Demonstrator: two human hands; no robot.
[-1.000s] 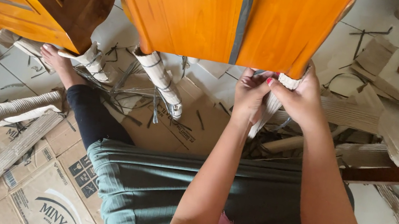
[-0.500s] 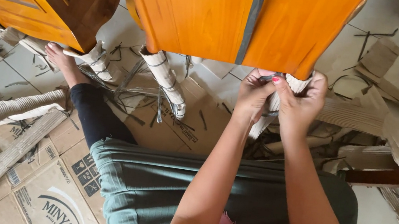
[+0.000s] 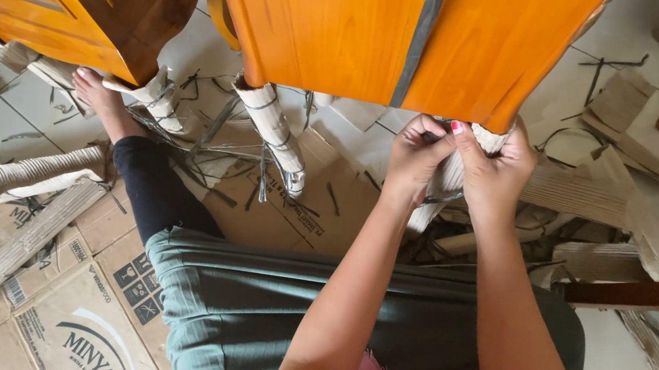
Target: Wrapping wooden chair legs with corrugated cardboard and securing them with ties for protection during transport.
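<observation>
**Both hands up at the wrapped leg under the orange panel**

The left hand (image 3: 417, 151) and right hand (image 3: 491, 164) are pressed together at the cardboard-wrapped leg (image 3: 450, 175), right of centre, just under the lower edge of the orange wooden furniture panel (image 3: 394, 25). The fingers of both are pinched narrow on the top of the corrugated wrapping where it meets the wood; the wrapping hangs down between the wrists.

Compared with a second ago, the hands have climbed a little and closed in tight against the panel's edge. Then they sat slightly lower on the wrap; now the fingertips work right at the joint. Judging by that, the effort has moved to the very top of the wrapping, the last part that clings to the wood.

To the left, a second wrapped leg (image 3: 271, 134) is untouched, slanting toward the floor. Flattened cardboard boxes (image 3: 55, 308) lie near left, and loose corrugated strips (image 3: 607, 198) litter the tiles at right.
</observation>
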